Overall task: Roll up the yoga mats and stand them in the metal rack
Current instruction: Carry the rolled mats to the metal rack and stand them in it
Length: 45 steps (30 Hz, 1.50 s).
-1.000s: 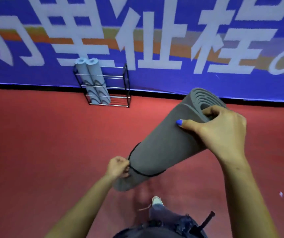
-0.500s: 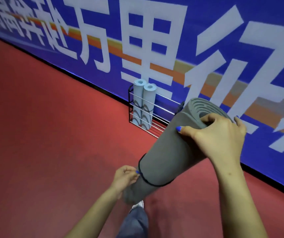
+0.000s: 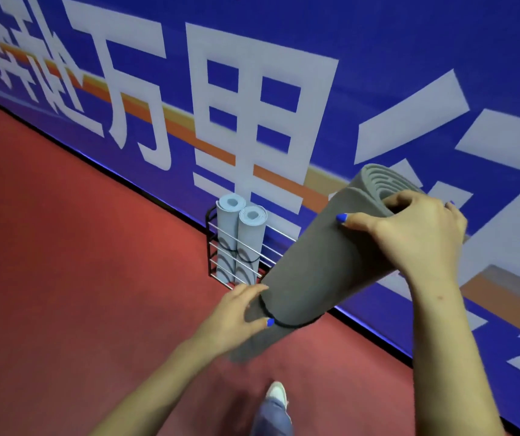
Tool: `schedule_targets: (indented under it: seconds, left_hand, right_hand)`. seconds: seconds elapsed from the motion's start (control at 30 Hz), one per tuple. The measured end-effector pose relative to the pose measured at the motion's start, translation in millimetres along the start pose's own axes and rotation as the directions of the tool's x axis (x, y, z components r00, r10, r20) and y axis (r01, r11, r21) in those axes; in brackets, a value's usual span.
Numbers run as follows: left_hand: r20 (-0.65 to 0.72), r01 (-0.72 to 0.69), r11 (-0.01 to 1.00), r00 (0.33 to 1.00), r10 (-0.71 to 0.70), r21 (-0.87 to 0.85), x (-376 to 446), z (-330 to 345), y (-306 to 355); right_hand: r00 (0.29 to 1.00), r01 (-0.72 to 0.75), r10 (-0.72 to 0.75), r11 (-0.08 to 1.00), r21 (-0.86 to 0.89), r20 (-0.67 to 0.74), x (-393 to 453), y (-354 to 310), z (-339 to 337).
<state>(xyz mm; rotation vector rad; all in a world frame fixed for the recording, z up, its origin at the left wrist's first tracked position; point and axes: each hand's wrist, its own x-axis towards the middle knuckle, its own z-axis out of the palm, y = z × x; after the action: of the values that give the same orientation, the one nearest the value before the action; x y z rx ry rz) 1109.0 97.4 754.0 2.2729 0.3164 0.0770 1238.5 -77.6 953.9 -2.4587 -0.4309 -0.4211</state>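
both hands hold the rolled grey mat (image 3: 321,272), which slants across the right half of the frame. right hand (image 3: 416,234) clamps its upper end, thumb pressed on the outer wrap and fingers hooked over the spiral edge. left hand (image 3: 240,313) wraps the lower end just below the thin black band (image 3: 287,324) circling the roll, fingers curved against the mat.

metal rack (image 3: 221,247) stands at centre frame against the wall, two pale blue rolled mats (image 3: 241,240) upright in its left part; the grey roll's lower end crosses in front of the rack's right part, so the free space there is hidden.

risks, as i judge them: the band sits low on the roll, so the upper coils may loosen if the right hand eases off; the roll looks thick and could catch on the rack's wires or knock the blue mats over.

writing: large white chinese characters on the blue banner (image 3: 378,58), with "万里" readable at centre; the rest are cropped or blurred. no brand visible on the mats.
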Motion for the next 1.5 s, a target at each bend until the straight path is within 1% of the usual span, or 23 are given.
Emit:
schedule_targets:
  seconds: [0.07, 0.1, 0.2, 0.23, 0.33, 0.47, 0.5, 0.67, 0.8, 0.93, 1.03, 1.1, 1.27, 1.37, 1.43, 1.5]
  left_hand:
    - [-0.044, -0.041, 0.997, 0.998, 0.044, 0.063, 51.8, -3.9, 4.7]
    - [-0.061, -0.035, 0.995, 0.997, 0.041, 0.094, 77.4, -2.8, 8.3]
    - [-0.167, 0.012, 0.998, 0.986, 0.0, 0.066, 149.9, -0.5, 27.0]
    - [-0.191, 0.025, 0.999, 0.981, -0.016, 0.046, 172.9, 2.1, 31.8]
    - [-0.267, -0.004, 1.0, 0.964, 0.005, 0.006, 237.2, -0.3, 42.3]
    - [-0.351, -0.039, 0.991, 0.936, -0.009, -0.13, 308.1, -14.5, 49.1]
    - [-0.372, -0.047, 0.989, 0.928, -0.01, -0.142, 324.2, -17.5, 48.6]
    - [-0.378, -0.051, 0.987, 0.926, -0.009, -0.149, 388.2, -29.3, 35.5]
    - [-0.396, -0.074, 0.985, 0.918, 0.007, -0.156, 431.4, -39.8, 24.2]
    - [-0.376, -0.116, 0.975, 0.926, 0.037, -0.19, 467.6, -52.3, 8.5]
    - [-0.341, -0.1, 0.968, 0.94, 0.015, -0.232, 490.8, -54.1, -8.9]
    - [-0.295, -0.057, 0.961, 0.955, -0.026, -0.269, 502.9, -55.7, -20.4]
    - [-0.157, 0.041, 0.939, 0.983, -0.1, -0.342, 523.2, -53.4, -60.4]
    - [-0.049, 0.125, 0.941, 0.988, -0.148, -0.313, 523.9, -49.1, -87.7]
    - [-0.001, 0.178, 0.941, 0.983, -0.186, -0.288, 521.1, -45.7, -104.7]
    - [0.022, 0.191, 0.943, 0.981, -0.192, -0.272, 517.0, -43.4, -116.0]
  right_hand:
    - [0.999, -0.036, 0.036, 0.999, 0.015, -0.022, 41.1, 4.8, 17.9]
    - [0.998, -0.053, 0.054, 0.998, 0.023, -0.026, 59.6, 7.6, 26.6]
    - [0.999, -0.04, 0.04, 0.999, 0.035, -0.018, 119.3, 11.5, 51.0]
    - [1.0, -0.018, 0.019, 0.999, 0.032, -0.013, 139.0, 11.8, 56.5]
    - [0.998, 0.066, -0.066, 0.997, 0.035, -0.002, 199.5, 5.7, 71.2]
    - [0.98, 0.2, -0.2, 0.98, 0.014, 0.011, 259.5, -9.6, 86.1]
    - [0.974, 0.227, -0.227, 0.974, -0.002, 0.016, 272.8, -12.6, 90.4]
    - [0.965, 0.263, -0.263, 0.96, -0.097, 0.012, 328.3, -13.7, 115.3]
    - [0.97, 0.239, -0.241, 0.959, -0.15, 0.005, 365.0, -19.8, 141.2]
    - [0.975, 0.214, -0.22, 0.949, -0.232, 0.001, 392.9, -32.3, 168.6]
    - [0.977, 0.212, -0.214, 0.941, -0.265, 0.02, 406.0, -38.1, 192.3]
    - [0.976, 0.217, -0.203, 0.934, -0.283, 0.077, 412.5, -39.6, 210.6]
    - [0.946, 0.248, -0.159, 0.916, -0.316, 0.282, 410.7, -38.1, 255.0]
    - [0.923, 0.248, -0.123, 0.914, -0.322, 0.363, 404.5, -37.9, 281.6]
    - [0.903, 0.261, -0.118, 0.914, -0.31, 0.413, 394.6, -37.5, 302.4]
    - [0.893, 0.269, -0.131, 0.922, -0.278, 0.432, 382.8, -35.4, 321.5]
